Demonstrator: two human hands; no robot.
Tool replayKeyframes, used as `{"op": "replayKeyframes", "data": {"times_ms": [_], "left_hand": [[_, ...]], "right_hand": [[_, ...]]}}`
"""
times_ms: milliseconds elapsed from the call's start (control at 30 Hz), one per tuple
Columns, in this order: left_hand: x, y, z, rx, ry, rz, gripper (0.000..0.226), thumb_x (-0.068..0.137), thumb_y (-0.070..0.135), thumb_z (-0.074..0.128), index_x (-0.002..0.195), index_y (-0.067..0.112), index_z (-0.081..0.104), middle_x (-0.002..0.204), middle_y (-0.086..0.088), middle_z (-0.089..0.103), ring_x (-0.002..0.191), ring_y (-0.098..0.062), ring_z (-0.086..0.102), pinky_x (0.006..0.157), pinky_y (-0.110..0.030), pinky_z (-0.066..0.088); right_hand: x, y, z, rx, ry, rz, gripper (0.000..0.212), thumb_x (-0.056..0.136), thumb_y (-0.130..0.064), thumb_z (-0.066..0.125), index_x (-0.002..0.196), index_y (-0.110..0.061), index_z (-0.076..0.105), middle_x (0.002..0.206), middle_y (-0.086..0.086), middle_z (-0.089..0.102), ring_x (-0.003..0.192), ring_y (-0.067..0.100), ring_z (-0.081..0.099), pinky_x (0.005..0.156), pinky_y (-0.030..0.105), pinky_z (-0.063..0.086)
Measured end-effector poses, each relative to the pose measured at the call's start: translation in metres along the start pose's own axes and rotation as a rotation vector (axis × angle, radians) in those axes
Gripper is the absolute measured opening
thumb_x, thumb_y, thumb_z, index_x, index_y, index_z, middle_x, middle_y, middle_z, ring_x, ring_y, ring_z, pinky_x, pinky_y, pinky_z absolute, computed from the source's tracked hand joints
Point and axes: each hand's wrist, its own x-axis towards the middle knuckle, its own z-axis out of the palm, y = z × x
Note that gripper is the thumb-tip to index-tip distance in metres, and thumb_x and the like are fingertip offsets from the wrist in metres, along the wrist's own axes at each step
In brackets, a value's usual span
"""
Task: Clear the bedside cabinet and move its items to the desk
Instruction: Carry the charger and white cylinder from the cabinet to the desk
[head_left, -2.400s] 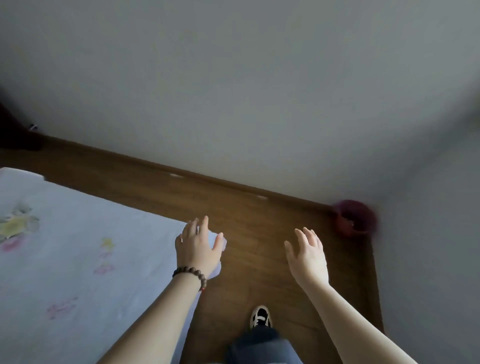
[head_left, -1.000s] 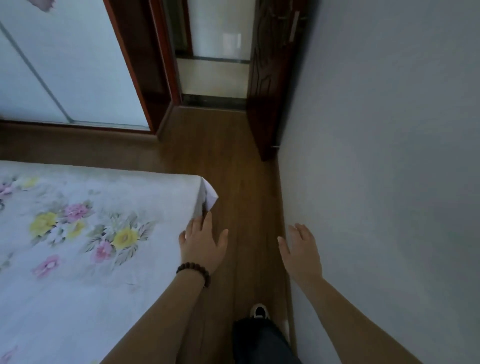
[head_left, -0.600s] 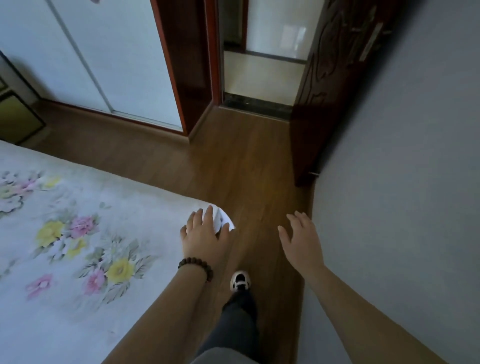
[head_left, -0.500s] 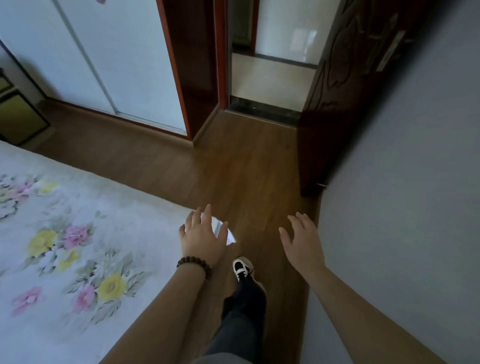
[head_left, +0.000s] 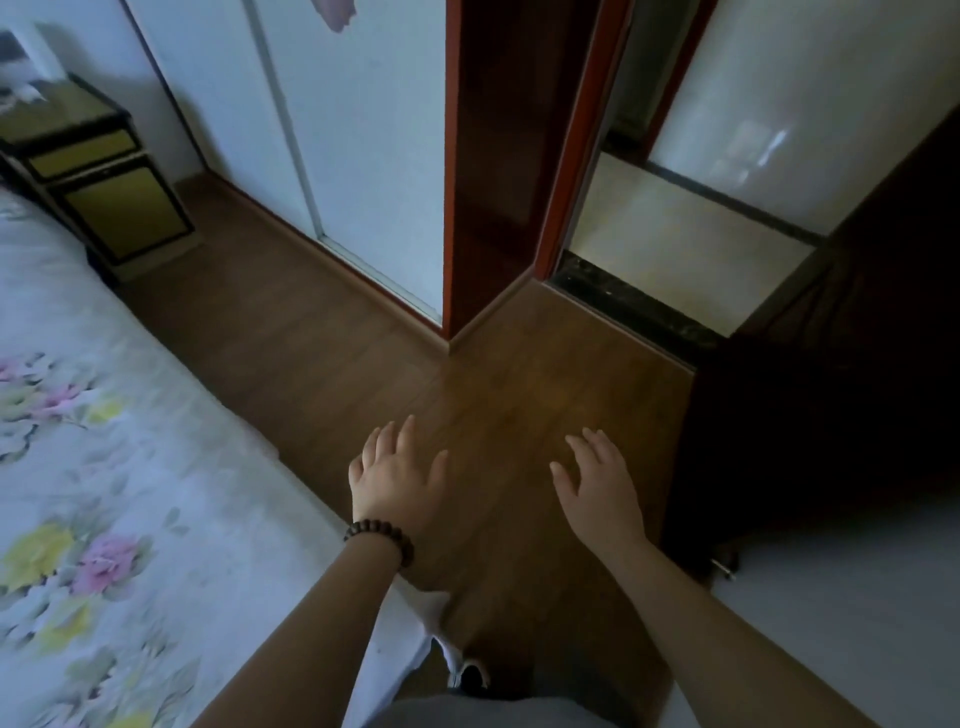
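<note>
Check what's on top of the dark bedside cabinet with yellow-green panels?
On the dark bedside cabinet with yellow-green panels, only a pale, blurred object shows at its far left corner. The frame edge cuts off the rest of the top.

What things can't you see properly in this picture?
- Head view: the items on top of the bedside cabinet are blurred and cut off by the left edge, so I cannot name them.
- The desk is nowhere in view.
- The open door at right is too dark to make out.
- The shoe is mostly hidden by the leg and the bed corner.
- Both palms, left hand and right hand, face away.
</note>
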Motion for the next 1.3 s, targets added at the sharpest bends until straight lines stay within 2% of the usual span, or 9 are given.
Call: {"op": "replayKeyframes", "data": {"times_ms": [267, 533, 767, 933, 1033, 1300], "left_hand": [[0.137, 0.0, -0.012, -0.043, 0.131, -0.253, 0.069, 0.091, 0.056, 0.04, 0.149, 0.024, 0.02, 0.155, -0.004, 0.027, 0.144, -0.021, 0.017, 0.115, -0.046, 0.019], [0.298, 0.018, -0.048, -0.086, 0.291, -0.548, 0.068, 0.092, 0.054, 0.041, 0.149, 0.022, 0.02, 0.154, -0.006, 0.028, 0.144, -0.022, 0.018, 0.115, -0.048, 0.02], [0.389, -0.001, -0.093, -0.082, 0.381, -0.741, 0.068, 0.092, 0.054, 0.04, 0.149, 0.022, 0.022, 0.154, -0.005, 0.029, 0.144, -0.022, 0.018, 0.115, -0.046, 0.019], [0.454, -0.048, -0.12, -0.085, 0.403, -0.836, 0.068, 0.092, 0.054, 0.038, 0.148, 0.02, 0.023, 0.153, -0.005, 0.03, 0.143, -0.023, 0.02, 0.114, -0.046, 0.021], [0.504, -0.091, -0.142, -0.086, 0.421, -0.855, 0.068, 0.092, 0.055, 0.037, 0.148, 0.021, 0.022, 0.153, -0.004, 0.03, 0.143, -0.023, 0.019, 0.114, -0.046, 0.021], [0.66, -0.25, -0.27, -0.054, 0.453, -0.864, 0.067, 0.091, 0.057, 0.035, 0.147, 0.022, 0.022, 0.152, -0.003, 0.032, 0.141, -0.024, 0.023, 0.113, -0.048, 0.024]], "right_hand": [[0.206, -0.06, 0.014, 0.032, -0.127, -0.256, 0.052, 0.094, -0.049, 0.036, 0.14, -0.023, 0.037, 0.153, 0.001, 0.029, 0.143, 0.017, 0.018, 0.112, 0.036, 0.026], [0.426, -0.145, 0.015, 0.049, -0.23, -0.557, 0.049, 0.094, -0.044, 0.043, 0.138, -0.021, 0.042, 0.151, 0.002, 0.032, 0.142, 0.019, 0.022, 0.11, 0.036, 0.028], [0.548, -0.238, 0.037, 0.057, -0.286, -0.742, 0.048, 0.093, -0.042, 0.047, 0.134, -0.017, 0.047, 0.147, 0.005, 0.039, 0.139, 0.021, 0.029, 0.109, 0.034, 0.03], [0.61, -0.316, 0.077, 0.038, -0.354, -0.799, 0.049, 0.092, -0.047, 0.044, 0.135, -0.023, 0.044, 0.15, 0.0, 0.035, 0.139, 0.019, 0.029, 0.107, 0.034, 0.033], [0.648, -0.378, 0.106, 0.044, -0.367, -0.855, 0.049, 0.093, -0.045, 0.043, 0.136, -0.021, 0.044, 0.149, 0.001, 0.036, 0.139, 0.019, 0.028, 0.11, 0.037, 0.034], [0.744, -0.61, 0.166, 0.077, -0.351, -0.915, 0.049, 0.094, -0.043, 0.044, 0.136, -0.018, 0.045, 0.149, 0.003, 0.036, 0.139, 0.02, 0.027, 0.111, 0.038, 0.032]]}}
